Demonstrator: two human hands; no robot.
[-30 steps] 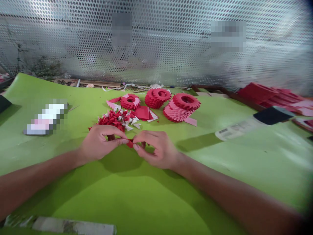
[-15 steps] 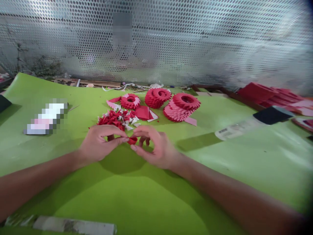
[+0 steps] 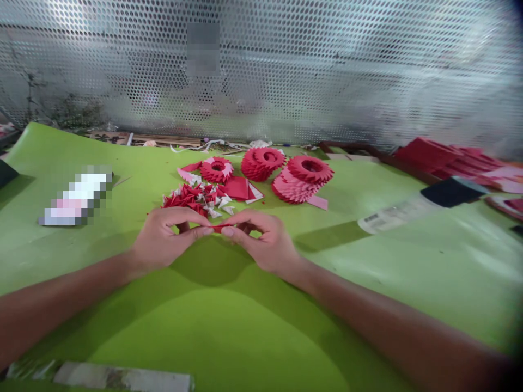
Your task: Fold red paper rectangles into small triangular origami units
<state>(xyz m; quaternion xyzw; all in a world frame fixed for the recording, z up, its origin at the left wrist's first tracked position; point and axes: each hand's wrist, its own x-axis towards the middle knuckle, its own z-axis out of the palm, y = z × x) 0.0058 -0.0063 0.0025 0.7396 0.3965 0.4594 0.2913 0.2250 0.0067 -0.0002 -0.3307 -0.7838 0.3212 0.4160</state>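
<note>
Between my two hands a small folded piece of red paper (image 3: 221,228) is stretched level above the green table. My left hand (image 3: 169,237) pinches its left end between thumb and fingertips. At the right end my right hand (image 3: 261,237) grips it the same way. Just beyond the hands lies a heap of small folded red and white paper pieces (image 3: 192,197). Beside the heap rest flat red paper squares (image 3: 237,188). A flat ring of folded paper (image 3: 216,169) sits behind them, near a red folded-paper roll (image 3: 262,163) and a pink-and-red one (image 3: 303,178).
A phone-like object (image 3: 77,198), partly blurred out, lies at left. To the right is a clear bottle with a dark cap (image 3: 408,207), lying on its side. Stacked red paper (image 3: 445,158) stands at the far right. A taped strip (image 3: 122,377) runs along the near edge.
My right thumb and fingers have closed on the red paper's right end. The paper has gone from a curved loop to a flat, narrow strip.
</note>
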